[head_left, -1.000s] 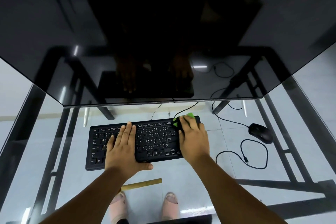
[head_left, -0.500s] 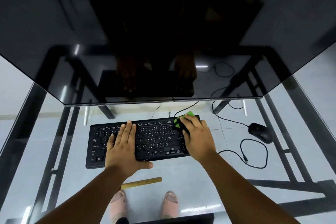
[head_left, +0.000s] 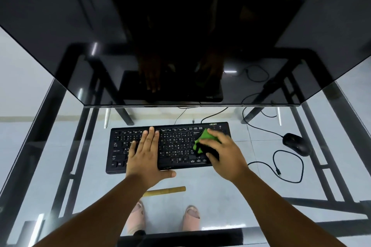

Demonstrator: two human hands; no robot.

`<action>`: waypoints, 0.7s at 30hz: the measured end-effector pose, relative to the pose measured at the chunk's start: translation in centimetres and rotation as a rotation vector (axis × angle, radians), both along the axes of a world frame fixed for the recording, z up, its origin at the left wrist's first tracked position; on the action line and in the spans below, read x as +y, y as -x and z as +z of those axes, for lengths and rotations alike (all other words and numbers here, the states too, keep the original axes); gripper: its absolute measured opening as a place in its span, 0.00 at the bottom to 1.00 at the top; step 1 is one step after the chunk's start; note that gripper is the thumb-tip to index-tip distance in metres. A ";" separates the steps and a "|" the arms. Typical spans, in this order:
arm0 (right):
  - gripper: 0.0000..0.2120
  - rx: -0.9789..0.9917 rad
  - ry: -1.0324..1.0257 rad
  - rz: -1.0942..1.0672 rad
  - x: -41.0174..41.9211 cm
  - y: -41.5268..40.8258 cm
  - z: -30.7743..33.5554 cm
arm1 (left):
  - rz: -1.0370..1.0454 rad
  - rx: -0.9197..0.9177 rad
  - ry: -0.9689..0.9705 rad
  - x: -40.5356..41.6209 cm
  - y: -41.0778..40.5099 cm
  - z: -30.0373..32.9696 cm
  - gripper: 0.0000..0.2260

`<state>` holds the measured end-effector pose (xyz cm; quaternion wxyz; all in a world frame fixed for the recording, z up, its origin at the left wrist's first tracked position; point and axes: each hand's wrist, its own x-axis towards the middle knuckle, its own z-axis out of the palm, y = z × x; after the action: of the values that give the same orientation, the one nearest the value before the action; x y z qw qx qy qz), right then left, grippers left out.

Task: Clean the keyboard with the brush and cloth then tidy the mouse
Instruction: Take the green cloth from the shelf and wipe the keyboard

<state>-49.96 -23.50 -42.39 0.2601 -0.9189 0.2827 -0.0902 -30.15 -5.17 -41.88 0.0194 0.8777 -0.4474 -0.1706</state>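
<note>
Black keyboard [head_left: 176, 146] lies flat on the glass desk [head_left: 230, 182], its long axis running left to right, parallel to the lower edge of the dark monitor [head_left: 180, 36] just behind it; the key legends read upright from the person's side. No containers are in view.

Left hand [head_left: 144, 154] rests palm-down on the left half of the keys, fingers straight and close together pointing toward the monitor, thumb spread out over the front edge. It grips nothing.

Right hand [head_left: 222, 152] sits over the right end of the keyboard, fingers curled round a green and black cloth [head_left: 202, 141], which is bunched beneath them and pressed onto the keys. Compared with half a second ago, this hand and cloth have shifted down from the top right corner toward the middle rows, uncovering the brand mark at that corner; the left hand has not moved.

Black mouse [head_left: 296, 144] lies on the glass well to the right of the keyboard, its cable [head_left: 289, 166] looped in front of it.

Wooden brush handle [head_left: 166, 190] lies on the desk in front of the keyboard, long axis roughly left to right, partly hidden by the left forearm; its bristle end cannot be seen.
</note>
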 end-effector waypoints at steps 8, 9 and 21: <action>0.32 -0.059 0.004 -0.016 3.2 -1.2 -0.2 | 0.000 -0.018 0.047 4.5 -1.5 -0.8 0.55; 0.32 -0.062 0.004 0.048 4.1 -2.1 -0.1 | 0.010 -0.026 0.077 4.9 -1.6 -1.0 0.50; 0.31 0.100 0.161 0.433 8.4 -6.1 0.3 | 0.206 -0.004 0.148 9.2 -3.5 -1.7 0.27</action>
<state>-43.89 -15.10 -42.08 0.1851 -0.9791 0.0836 -0.0087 -26.61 4.03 -43.53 0.1007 0.9155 -0.3664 -0.1326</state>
